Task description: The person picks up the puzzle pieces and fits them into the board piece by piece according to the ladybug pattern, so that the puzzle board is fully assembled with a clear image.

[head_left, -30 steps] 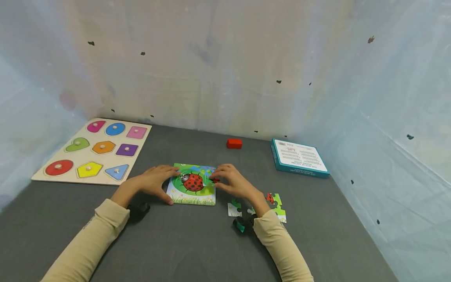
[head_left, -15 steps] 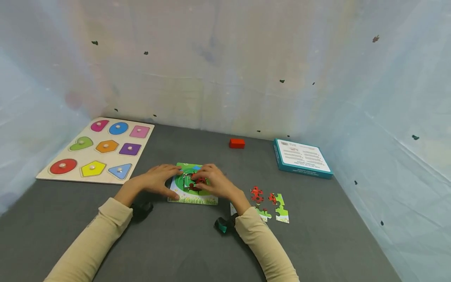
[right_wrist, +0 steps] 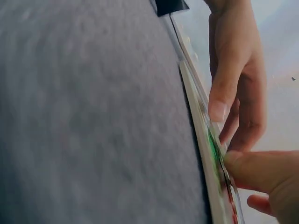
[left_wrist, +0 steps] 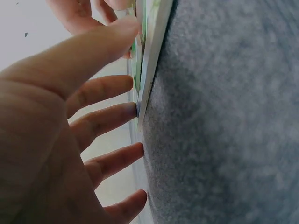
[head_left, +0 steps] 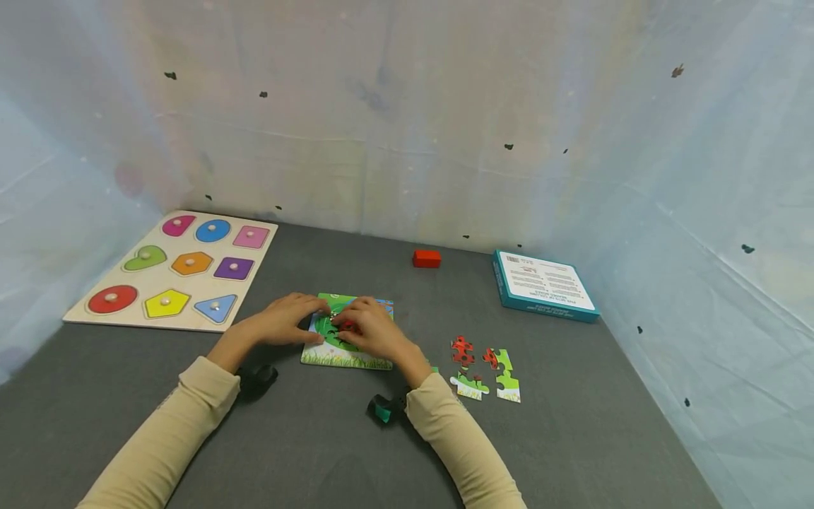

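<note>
Right grip [head_left: 374, 331] pinches red piece [head_left: 348, 326], left grip [head_left: 282, 322] spread, puzzle board [head_left: 345, 357] lying grass-side nearest.

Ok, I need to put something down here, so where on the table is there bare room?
Bare table lies right of the loose pieces, between the red block and teal box, and between the two sleeves. Crowded: the puzzle board under the left hand and right hand, and the spot where the loose pieces lie.

Pale sheeting [head_left: 439, 106] around grey surface [head_left: 299, 438]
</note>
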Demonstrator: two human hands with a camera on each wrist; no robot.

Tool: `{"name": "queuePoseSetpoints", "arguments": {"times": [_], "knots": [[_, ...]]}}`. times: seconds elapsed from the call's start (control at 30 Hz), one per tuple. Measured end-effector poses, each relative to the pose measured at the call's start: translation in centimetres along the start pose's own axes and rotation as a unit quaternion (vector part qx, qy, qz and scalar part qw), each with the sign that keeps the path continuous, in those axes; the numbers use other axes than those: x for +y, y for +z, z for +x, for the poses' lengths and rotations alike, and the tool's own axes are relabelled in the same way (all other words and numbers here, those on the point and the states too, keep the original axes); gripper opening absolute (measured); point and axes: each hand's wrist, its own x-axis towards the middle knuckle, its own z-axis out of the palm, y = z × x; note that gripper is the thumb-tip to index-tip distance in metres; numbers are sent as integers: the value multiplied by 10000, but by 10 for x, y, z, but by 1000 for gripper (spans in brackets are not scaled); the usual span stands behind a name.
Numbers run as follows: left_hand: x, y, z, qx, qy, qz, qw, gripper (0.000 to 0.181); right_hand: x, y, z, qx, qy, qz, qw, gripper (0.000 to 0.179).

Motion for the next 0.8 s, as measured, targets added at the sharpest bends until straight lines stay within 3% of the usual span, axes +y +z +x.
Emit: {"name": "queuePoseSetpoints", "arguments": {"times": [0.2, 0.7, 0.8], "knots": [[0, 1, 1, 52, 14, -6, 10000, 38, -1, 7, 0, 204, 45, -58, 9998, 20], [0, -1, -1, 243, 108, -115, 9996, 30, 0, 12, 0, 364, 87, 196, 9991, 22], [-1, 1, 0, 345, 263, -154, 9989, 26, -1, 11, -1, 342, 108, 219, 9991, 22]]}}
